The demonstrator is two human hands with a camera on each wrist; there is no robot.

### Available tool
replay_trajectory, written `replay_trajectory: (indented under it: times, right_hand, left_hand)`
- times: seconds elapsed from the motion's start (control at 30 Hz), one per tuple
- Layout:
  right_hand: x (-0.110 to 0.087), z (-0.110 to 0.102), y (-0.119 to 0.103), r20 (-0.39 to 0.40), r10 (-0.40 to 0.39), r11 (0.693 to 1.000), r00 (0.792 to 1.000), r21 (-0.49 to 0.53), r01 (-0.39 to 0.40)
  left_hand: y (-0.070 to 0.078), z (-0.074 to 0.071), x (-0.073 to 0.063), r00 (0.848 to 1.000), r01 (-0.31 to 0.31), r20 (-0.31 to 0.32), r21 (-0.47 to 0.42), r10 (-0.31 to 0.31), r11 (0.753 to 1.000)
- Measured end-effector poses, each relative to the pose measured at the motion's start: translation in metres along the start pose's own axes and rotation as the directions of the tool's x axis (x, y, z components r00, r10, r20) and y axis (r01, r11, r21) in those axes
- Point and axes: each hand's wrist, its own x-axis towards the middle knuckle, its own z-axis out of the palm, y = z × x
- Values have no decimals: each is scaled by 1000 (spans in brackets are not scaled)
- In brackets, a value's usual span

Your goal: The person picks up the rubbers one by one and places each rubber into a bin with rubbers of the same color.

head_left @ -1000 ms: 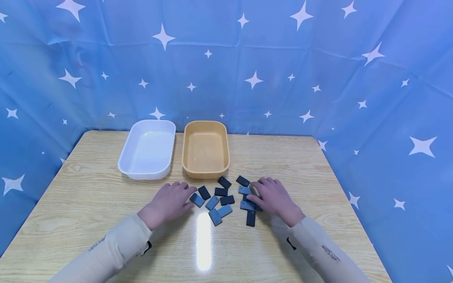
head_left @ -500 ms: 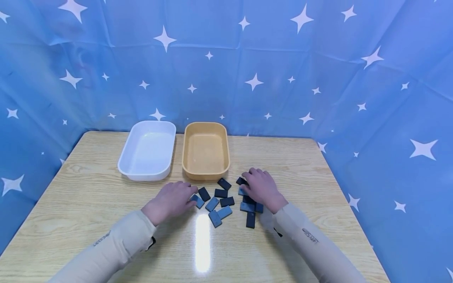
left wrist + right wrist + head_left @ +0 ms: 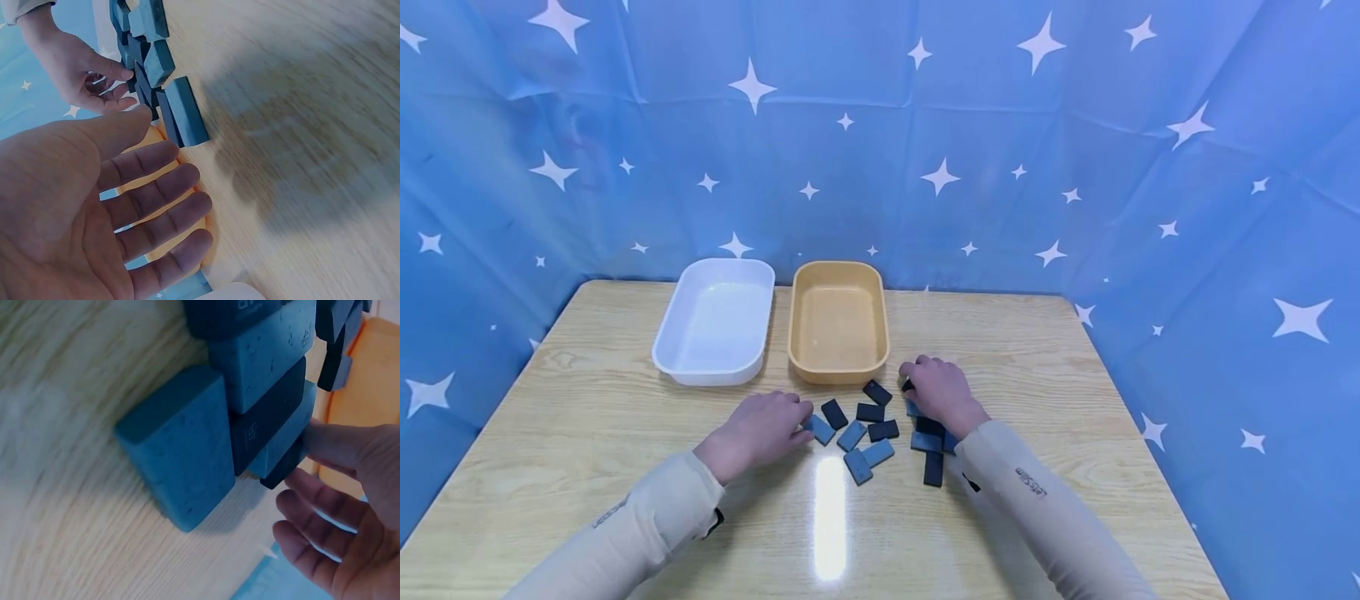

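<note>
Black block (image 3: pixel 284 467) is pinched by right hand (image 3: pixel 936 390) at far end of right pile (image 3: pixel 927 442); left hand (image 3: pixel 760 427) is held just beside blue block (image 3: pixel 822 430), fingers (image 3: pixel 147 160) apart.

Black blocks (image 3: pixel 883 430), blue blocks (image 3: pixel 852 436)

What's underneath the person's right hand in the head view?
A small black rectangular block peeks out from under the right hand, and a blue rectangular block partly shows lower in frame. The hand covers the rest of both; anything fully beneath it is hidden.
</note>
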Motion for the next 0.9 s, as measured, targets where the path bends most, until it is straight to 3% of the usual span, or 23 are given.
replay_trajectory:
  times: [0.1,0.3,0.9]
  right_hand:
    - [4,1,-2,37,19,1000,999,8,-20]
    - [5,2,-1,34,44,999,998,26,-45]
    - [6,0,1,54,31,991,998,131,-38]
  left_hand:
    - [-1,3,-1,1000,8,9,-2,-8,1000]
    - [-3,5,-2,1000,4,-6,-10,-4,1000]
    - [-6,9,-6,999,-16,-37,-17,15,1000]
